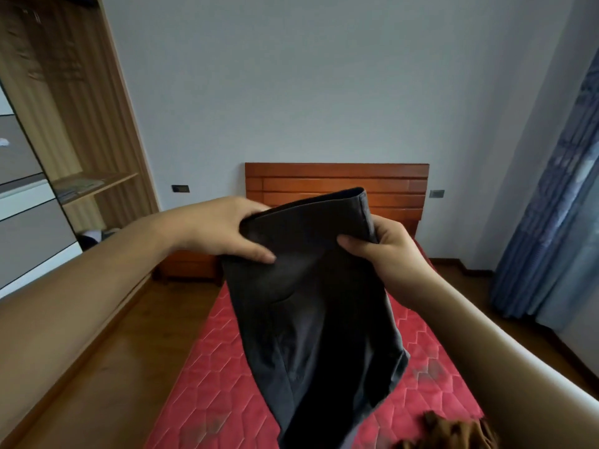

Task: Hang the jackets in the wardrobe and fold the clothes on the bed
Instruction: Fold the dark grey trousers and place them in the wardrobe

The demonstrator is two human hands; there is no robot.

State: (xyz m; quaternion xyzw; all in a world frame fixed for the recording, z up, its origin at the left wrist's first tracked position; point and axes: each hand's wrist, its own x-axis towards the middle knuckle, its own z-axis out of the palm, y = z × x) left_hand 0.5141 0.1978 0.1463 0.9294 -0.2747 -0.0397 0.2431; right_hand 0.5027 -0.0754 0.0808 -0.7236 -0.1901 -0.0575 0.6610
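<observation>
A dark grey garment (311,306) hangs in the air over the bed (207,396), held up by both hands at its upper end. My left hand (223,226) grips its upper left edge, thumb in front and fingers behind the cloth. My right hand (385,251) pinches the upper right edge, just below a folded hem. The cloth drops down to the bottom of the view above the red quilted mattress. The open wooden wardrobe (74,124) stands at the left.
A brown garment (450,432) lies on the mattress at the lower right. The wooden headboard (337,183) stands against the far wall, a bedside cabinet (188,264) to its left. Blue curtains (551,205) hang at the right. Wooden floor runs between bed and wardrobe.
</observation>
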